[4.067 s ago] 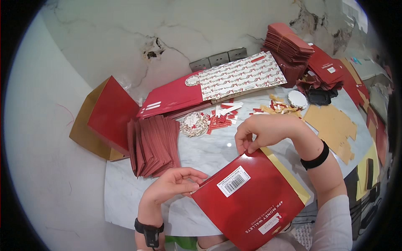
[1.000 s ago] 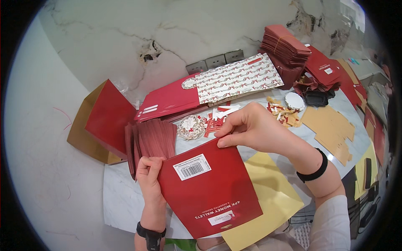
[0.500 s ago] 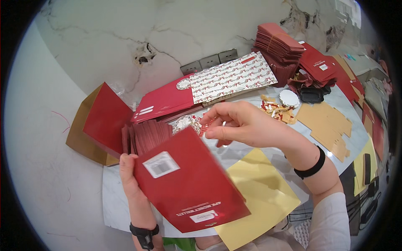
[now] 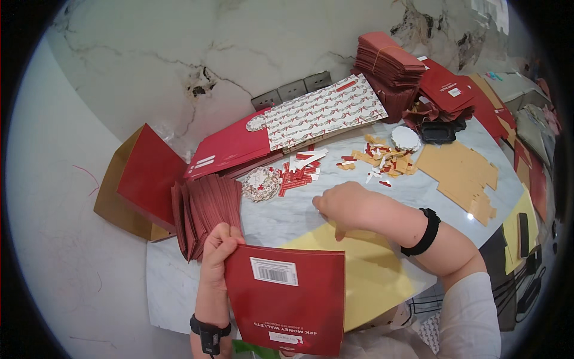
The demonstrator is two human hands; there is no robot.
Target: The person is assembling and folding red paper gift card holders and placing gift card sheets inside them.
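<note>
My left hand [image 4: 220, 248] grips the upper left corner of a flat red card packet [image 4: 287, 302], which carries a white barcode label and hangs near the table's front edge. Over the table, to the right of the packet, my right hand [image 4: 344, 206] holds nothing I can see; its fingers point left and down, apart from each other. A yellow sheet [image 4: 376, 275] lies below that hand, partly behind the packet. Just beyond my left hand stands a row of dark red folded paper pieces [image 4: 209, 206].
An upright red and brown carton [image 4: 149, 179] is at left. Round patterned stickers [image 4: 262, 183], small red and white strips [image 4: 297, 175] and tan scraps [image 4: 382, 158] lie mid-table. Farther back are a patterned white sheet [image 4: 326, 113], banded red stacks [image 4: 388, 63] and brown card [image 4: 457, 173].
The red packet has swung from a tilt to nearly upright and moved lower and right, along with my left hand. My right hand has moved down and to the right, away from the packet.
</note>
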